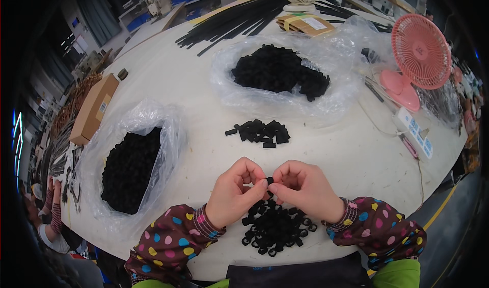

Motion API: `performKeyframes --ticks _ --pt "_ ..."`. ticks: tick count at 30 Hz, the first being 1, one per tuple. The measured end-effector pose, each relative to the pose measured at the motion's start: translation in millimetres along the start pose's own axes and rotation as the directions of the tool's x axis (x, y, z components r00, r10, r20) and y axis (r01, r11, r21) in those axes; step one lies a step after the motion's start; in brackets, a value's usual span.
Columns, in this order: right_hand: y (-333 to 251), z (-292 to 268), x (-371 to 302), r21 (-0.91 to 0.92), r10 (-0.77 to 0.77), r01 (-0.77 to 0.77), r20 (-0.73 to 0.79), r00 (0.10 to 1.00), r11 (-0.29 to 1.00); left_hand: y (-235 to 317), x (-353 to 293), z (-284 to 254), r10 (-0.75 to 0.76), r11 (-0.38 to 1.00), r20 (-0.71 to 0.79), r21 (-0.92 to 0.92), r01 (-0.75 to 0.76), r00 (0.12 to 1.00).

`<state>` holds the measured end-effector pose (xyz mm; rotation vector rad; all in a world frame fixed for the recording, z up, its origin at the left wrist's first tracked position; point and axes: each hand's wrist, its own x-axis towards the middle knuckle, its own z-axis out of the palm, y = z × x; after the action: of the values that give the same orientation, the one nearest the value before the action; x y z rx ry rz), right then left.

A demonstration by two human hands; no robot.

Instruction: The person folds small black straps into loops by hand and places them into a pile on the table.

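Note:
My left hand and my right hand meet at the middle of the near table. Thumbs and forefingers of both pinch one small black strip piece, partly covered by the fingertips. Just below them lies a heap of small black loops, many with round openings showing. Beyond my hands is a loose little pile of short flat black strip pieces.
Clear plastic bags full of black pieces stand left and far on the white table. A cardboard box, pink fan, power strip and long black strips lie around. Someone's arms show far left.

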<state>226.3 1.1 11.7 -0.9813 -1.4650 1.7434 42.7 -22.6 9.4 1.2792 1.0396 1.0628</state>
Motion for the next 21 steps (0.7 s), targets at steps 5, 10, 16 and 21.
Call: performKeyframes --ticks 5,10,16,21 --pt "-2 -14 5 -0.442 -0.233 0.199 -0.024 0.972 0.874 10 24 -15 0.135 0.822 0.166 0.531 -0.204 0.977" --pt "11 -20 16 -0.783 -0.484 0.369 0.101 0.869 0.501 -14 59 -19 0.360 0.445 0.155 0.838 -0.316 0.920" --pt "11 -9 2 -0.621 -0.315 0.569 0.477 0.820 0.539 -21 64 -19 0.425 0.229 0.278 0.888 -0.399 0.862" --pt "-5 -24 7 -0.658 -0.209 0.247 0.138 0.968 0.711 -17 54 -16 0.384 0.345 0.217 0.868 -0.358 0.897"
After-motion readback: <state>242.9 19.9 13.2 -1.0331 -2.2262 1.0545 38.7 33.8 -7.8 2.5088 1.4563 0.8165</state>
